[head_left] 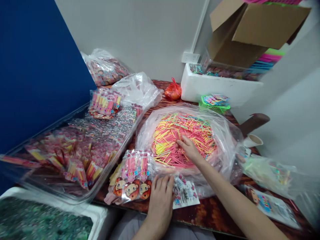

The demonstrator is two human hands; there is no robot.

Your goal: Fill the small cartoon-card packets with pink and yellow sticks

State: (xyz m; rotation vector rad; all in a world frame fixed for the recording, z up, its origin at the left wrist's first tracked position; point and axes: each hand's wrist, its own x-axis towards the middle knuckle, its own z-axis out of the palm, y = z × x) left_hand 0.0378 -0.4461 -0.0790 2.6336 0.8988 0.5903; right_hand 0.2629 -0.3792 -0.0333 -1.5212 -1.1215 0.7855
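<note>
My right hand (187, 149) reaches over a heap of thin pink, yellow and green sticks (167, 151), its fingers pinched on a small bunch of pink sticks (178, 135). The heap lies in a wide, opened clear plastic bag (225, 146). Near the table's front edge my left hand (161, 195) lies flat, fingers stretched out, between printed packets. Left of it are clear packets with pink sticks and cartoon faces (136, 176). By its right side a white printed packet (186, 193) lies partly under the bag.
Filled packets (77, 166) crowd a clear plastic tray (130, 136) at left. Behind stand a red bag (173, 90), a green basket (215, 106) and a white foam box (217, 86) under a cardboard box (270, 26). Another foam box (98, 216) is at lower left.
</note>
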